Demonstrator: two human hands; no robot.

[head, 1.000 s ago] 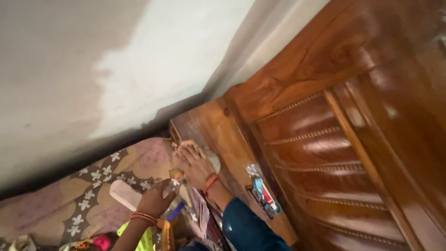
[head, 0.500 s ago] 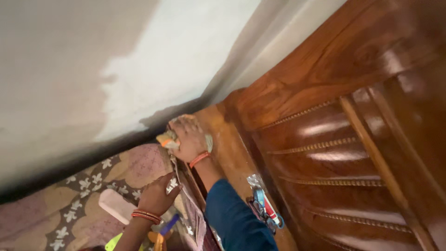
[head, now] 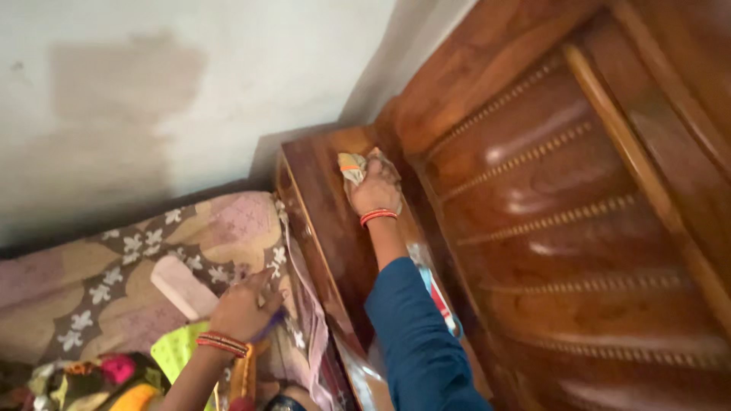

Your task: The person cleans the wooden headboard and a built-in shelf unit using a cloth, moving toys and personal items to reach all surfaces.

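Two hands are working apart from each other. My right hand is clenching a crumpled cloth, fingers curled tight around it, pressing it onto the polished wooden ledge of the bed's headboard; the cloth is sticking out just beyond my knuckles, toward the wall. My left hand is lying on the patterned bedsheet, fingers bent; whether they are gripping anything I cannot tell. A pale flat block is lying just beside those fingers.
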